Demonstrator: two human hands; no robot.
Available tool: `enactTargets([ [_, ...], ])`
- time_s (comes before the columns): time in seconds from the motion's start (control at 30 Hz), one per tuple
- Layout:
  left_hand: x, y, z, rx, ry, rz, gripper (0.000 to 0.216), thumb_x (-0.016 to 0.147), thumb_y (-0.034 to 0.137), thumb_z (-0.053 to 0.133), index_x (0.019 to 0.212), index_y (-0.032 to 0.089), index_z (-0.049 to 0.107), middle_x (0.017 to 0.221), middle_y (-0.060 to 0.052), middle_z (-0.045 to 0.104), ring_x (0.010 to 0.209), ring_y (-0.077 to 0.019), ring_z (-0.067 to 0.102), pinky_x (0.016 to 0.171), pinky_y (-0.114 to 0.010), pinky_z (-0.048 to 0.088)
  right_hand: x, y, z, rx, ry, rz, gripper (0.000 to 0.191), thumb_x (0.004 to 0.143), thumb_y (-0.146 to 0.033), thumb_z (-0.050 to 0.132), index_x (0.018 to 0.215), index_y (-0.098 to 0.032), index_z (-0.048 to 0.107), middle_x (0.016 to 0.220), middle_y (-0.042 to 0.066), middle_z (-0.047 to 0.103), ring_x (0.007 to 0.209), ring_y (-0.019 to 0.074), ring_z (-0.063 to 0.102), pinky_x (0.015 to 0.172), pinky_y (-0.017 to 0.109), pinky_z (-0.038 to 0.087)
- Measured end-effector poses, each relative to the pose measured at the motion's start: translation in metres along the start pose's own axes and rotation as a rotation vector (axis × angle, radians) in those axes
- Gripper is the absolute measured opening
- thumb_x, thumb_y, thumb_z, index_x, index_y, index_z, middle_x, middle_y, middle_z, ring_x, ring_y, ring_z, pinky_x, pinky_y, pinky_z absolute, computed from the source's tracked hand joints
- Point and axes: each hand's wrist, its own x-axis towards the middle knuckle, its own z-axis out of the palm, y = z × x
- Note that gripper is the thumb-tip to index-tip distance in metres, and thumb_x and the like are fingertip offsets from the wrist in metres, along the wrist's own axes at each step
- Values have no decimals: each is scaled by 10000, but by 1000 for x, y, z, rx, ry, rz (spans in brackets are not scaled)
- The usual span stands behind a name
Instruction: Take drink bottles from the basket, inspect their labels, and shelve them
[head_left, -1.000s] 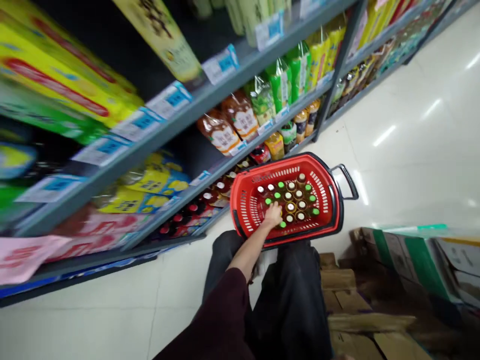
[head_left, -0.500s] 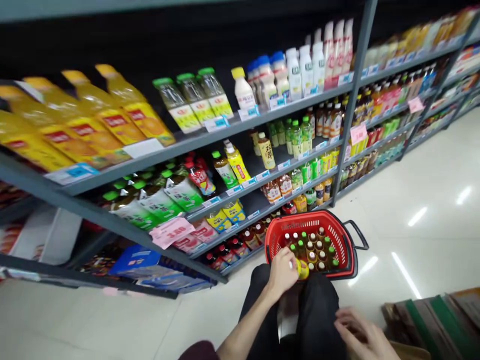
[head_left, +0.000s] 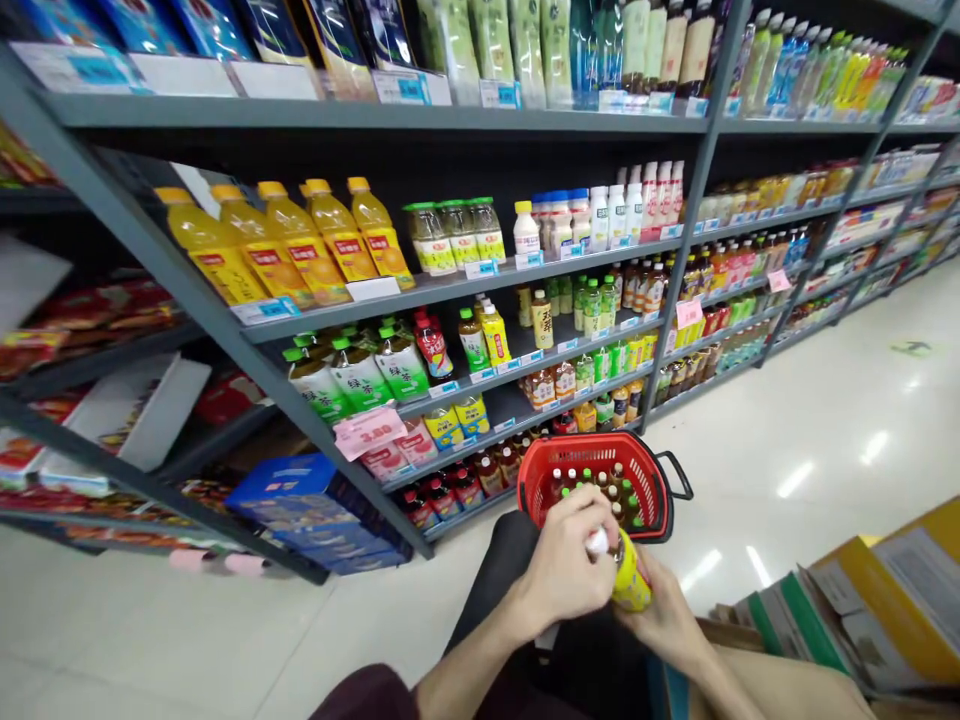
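Observation:
Above my lap, a drink bottle (head_left: 632,582) with a yellow label and a white cap is held between both hands. My left hand (head_left: 571,552) is closed round its neck end, with the white cap showing between the fingers. My right hand (head_left: 660,608) wraps the lower part of the bottle from the right side. Just beyond my hands stands a red shopping basket (head_left: 534,478) on the floor, holding several upright bottles with white and green caps; my hands hide part of its near side.
A grey shelf unit (head_left: 450,291) runs along the left and front, stocked with bottled drinks. Blue cartons (head_left: 300,500) are stacked at its lower left. Cardboard boxes (head_left: 862,600) stand at the right. The basket's black handle (head_left: 679,476) sticks out over the tiled floor (head_left: 795,430).
My left hand has lifted the yellow-labelled bottle from the basket toward my lap. My right hand has come in from the right and closed on it. The view has tilted up.

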Motion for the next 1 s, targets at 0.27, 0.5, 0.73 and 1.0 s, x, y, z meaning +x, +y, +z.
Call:
enactTargets([
  [0.27,-37,-22,86,-358,37,-166,827,860,309,684,1566,314,254,1594,-105,414,1455,-307,439,1191,-523,429,-2,7,-14,403,157,175,401,726,-469,805,983,-199,658,885,82,748,791,295,711,724,425,608],
  [0.5,-81,-49,147,-279,-37,-240,848,954,364,616,1631,304,109,1694,-115,227,1580,-293,194,1288,-518,240,9,20,-21,709,220,330,569,838,-712,645,1008,-170,683,941,92,763,947,312,734,829,411,607],
  [0.73,-76,-66,140,-149,-188,-149,886,981,413,572,1642,250,4,1701,-162,160,1589,-319,138,1287,-531,230,12,16,-25,796,207,392,563,717,-572,830,1119,-214,663,1067,79,769,984,295,737,900,412,592],
  [1.0,-77,-65,132,-131,-233,-172,923,956,428,603,1639,202,25,1696,-198,140,1565,-347,221,1262,-546,290,15,14,-23,848,245,393,556,696,-523,865,1146,-248,689,1077,43,782,987,270,734,890,375,592],
])
